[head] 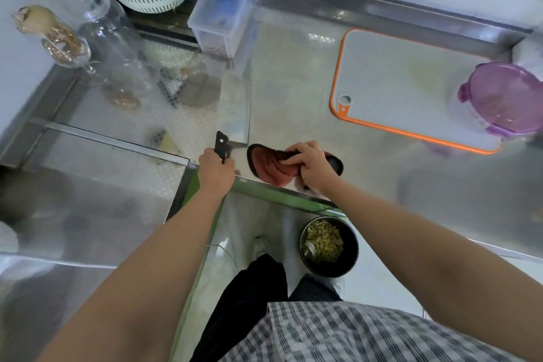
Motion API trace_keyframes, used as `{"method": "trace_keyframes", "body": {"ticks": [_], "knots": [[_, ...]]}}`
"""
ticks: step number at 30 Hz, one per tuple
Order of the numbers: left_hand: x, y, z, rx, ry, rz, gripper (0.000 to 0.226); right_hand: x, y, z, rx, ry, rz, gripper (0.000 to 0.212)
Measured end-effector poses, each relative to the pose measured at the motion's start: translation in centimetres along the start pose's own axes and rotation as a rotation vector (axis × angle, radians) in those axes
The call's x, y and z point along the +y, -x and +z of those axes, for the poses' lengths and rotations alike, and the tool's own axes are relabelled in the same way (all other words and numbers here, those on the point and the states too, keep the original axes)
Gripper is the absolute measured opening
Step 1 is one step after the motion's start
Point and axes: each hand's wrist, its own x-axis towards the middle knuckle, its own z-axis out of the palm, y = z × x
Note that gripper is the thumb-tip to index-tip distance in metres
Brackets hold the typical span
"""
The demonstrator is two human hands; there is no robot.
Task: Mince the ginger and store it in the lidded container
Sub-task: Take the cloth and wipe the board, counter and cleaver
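Currently, one flat grey plastic cutting board point(396, 88) with an orange rim carries one round clear container point(505, 97), purple lid clipped on, at its right end; contents blurred. Left of the board, the left hand point(216, 169) grips one black-handled steel cleaver point(235, 109); the right hand point(314, 166) clutches one crumpled reddish cloth point(270, 164).

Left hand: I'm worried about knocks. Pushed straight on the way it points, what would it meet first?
Likely the clear plastic box, standing just beyond the tip of the cleaver that the left hand grips, though depth is unclear.
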Motion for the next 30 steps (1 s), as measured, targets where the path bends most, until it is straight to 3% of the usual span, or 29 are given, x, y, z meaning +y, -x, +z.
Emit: {"method": "trace_keyframes", "body": {"ticks": [9, 14, 19, 21, 23, 27, 30], "knots": [[2.1, 1.9, 2.1, 0.017, -0.139, 0.075, 0.046, 2.8, 4.1, -2.6, -0.016, -0.031, 0.118, 0.051], [2.8, 2.8, 3.4, 0.032, -0.203, 0.099, 0.054, 2.8, 4.2, -3.0, 0.175, -0.062, 0.174, 0.057], [3.1, 3.2, 4.1, 0.017, -0.267, 0.098, 0.058, 3.0, 5.5, -3.2, 0.043, -0.066, 0.143, 0.046], [3.2, 3.3, 4.1, -0.001, -0.279, 0.098, 0.056, 3.3, 5.6, -3.7, 0.097, -0.057, 0.164, 0.042], [3.3, 3.5, 4.3, -0.009, -0.297, 0.099, 0.056, 3.5, 5.8, -3.6, 0.142, 0.000, 0.156, 0.046], [3.5, 4.5, 4.8, 0.049, -0.376, 0.120, 0.060, 3.4, 7.1, -3.0, 0.016, 0.071, 0.089, 0.051], [3.5, 5.6, 5.8, 0.083, -0.478, 0.242, 0.059, 4.1, 9.0, -3.9, -0.026, 0.077, 0.083, 0.050]]}}
